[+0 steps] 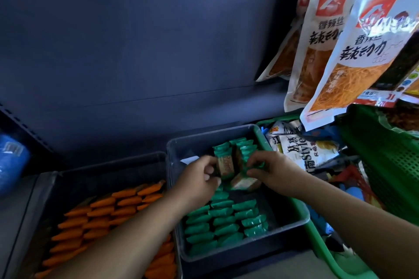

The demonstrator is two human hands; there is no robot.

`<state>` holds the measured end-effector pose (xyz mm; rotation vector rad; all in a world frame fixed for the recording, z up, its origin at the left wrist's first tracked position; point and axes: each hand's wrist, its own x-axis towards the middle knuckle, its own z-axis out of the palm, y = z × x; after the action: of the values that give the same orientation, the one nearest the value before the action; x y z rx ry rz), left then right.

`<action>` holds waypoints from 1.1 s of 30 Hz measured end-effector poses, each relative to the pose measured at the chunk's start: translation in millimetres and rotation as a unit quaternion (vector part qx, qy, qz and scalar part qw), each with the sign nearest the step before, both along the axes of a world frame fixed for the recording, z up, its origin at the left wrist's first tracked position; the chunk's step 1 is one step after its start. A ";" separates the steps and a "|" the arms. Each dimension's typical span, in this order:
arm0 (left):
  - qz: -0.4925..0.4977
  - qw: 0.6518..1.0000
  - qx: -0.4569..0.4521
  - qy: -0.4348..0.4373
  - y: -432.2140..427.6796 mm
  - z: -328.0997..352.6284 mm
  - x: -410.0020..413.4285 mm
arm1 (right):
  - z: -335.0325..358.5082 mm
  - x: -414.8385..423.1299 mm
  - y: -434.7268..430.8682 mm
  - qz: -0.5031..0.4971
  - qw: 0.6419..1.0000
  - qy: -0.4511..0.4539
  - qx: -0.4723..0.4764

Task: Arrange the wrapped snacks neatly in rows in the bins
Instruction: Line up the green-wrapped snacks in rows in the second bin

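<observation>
**Near rows done, far end loose**

Left hand fingers pinch an upright snack mid-bin; right hand fingers clench green snacks just beside it. Toward the grey bin's near wall, rows stand neat; I judge its far end unsorted. Left of it, orange snacks look finished.

The grey plastic bin of green-wrapped snacks sits between a matching bin of orange-wrapped snacks, left, and a green plastic basket, right. White foil pouches hang above the basket.
</observation>
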<state>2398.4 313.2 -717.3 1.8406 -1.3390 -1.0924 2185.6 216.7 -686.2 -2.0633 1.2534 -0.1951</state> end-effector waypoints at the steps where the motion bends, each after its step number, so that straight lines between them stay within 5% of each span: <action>1: 0.003 1.000 0.008 -0.020 -0.7 -0.5 3.3 | -10.0 -1.2 -1.8 0.007 0.999 0.030 -0.011; 9: -0.036 0.997 0.054 -0.040 6.8 -3.3 18.6 | -68.7 6.2 -2.3 0.044 0.994 0.078 0.056; 17: -0.029 0.997 0.046 -0.051 9.0 3.8 29.0 | -50.5 7.3 -5.5 0.025 0.988 0.020 0.150; 21: 0.023 0.997 0.017 -0.078 0.3 -7.5 23.0 | -36.4 18.2 -20.1 -0.061 0.990 -0.061 0.115; 26: 0.071 0.993 0.015 -0.093 -46.9 -33.2 6.0 | -43.6 26.1 -35.7 -0.093 0.991 -0.072 -0.061; 33: 0.146 0.989 0.030 -0.009 -113.0 -115.4 -7.2 | -59.7 20.6 -42.9 -0.145 0.974 -0.174 -0.020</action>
<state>2391.2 200.2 -832.7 2.0187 -1.0141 -0.9717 2206.2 173.9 -745.9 -1.7717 1.3268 -0.6889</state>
